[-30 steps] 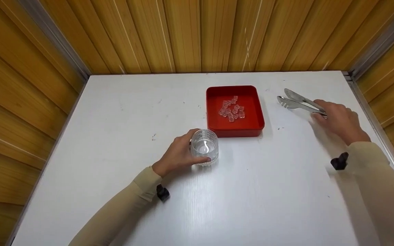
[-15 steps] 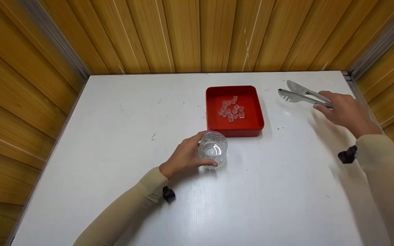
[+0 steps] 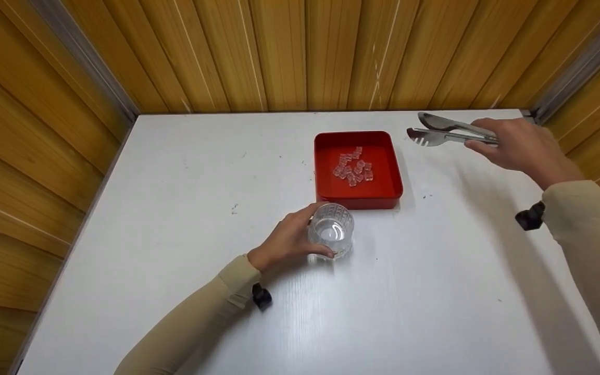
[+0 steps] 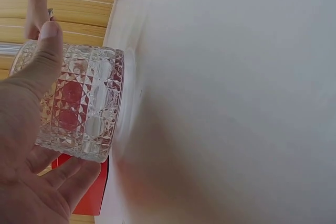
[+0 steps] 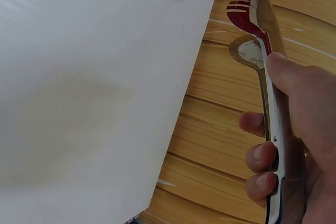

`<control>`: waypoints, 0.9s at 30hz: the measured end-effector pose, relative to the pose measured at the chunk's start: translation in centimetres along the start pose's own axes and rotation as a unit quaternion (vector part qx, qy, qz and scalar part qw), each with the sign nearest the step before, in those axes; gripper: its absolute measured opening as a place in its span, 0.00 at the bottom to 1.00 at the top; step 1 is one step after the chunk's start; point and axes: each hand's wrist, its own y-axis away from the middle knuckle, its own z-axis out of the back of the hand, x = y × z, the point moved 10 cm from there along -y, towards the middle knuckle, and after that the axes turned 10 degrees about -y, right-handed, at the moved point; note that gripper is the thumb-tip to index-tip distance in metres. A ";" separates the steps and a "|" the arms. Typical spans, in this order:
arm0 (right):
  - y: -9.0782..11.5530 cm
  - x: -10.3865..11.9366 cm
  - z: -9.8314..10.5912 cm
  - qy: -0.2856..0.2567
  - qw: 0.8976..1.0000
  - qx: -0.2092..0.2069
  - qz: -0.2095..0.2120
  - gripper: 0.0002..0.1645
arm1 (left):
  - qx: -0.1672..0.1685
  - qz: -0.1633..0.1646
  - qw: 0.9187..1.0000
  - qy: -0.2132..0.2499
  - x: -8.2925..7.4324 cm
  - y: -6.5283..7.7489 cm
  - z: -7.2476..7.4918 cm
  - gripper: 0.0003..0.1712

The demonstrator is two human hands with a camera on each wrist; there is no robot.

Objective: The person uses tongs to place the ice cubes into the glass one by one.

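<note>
In the head view my left hand grips a clear cut-glass tumbler from its left side, just in front of the red tray. The left wrist view shows the thumb and fingers around the tumbler's patterned wall. My right hand holds metal tongs above the table's back right, their two tips apart and pointing left. One tip is slotted like a fork. Curled fingers wrap the tongs' handle in the right wrist view. Several small clear cubes lie inside the red square tray.
The white table has small dark specks on it. Yellow wood-grain panels wall off the back and both sides, with metal posts at the corners.
The right hand has lifted the tongs off the table and brought them up and then left towards the tray. The left hand and tumbler have shifted slightly right and towards me.
</note>
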 end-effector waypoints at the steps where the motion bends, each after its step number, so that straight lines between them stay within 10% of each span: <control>1: -0.2 0.5 0.1 0.005 1.000 0.001 0.007 0.34 | 0.001 -0.002 1.000 0.000 0.0 0.0 -0.1 0.58; 27: -4.0 9.2 -1.6 0.009 0.997 0.040 0.067 0.29 | 0.018 0.016 0.999 -0.033 -0.3 -1.0 -0.5 0.53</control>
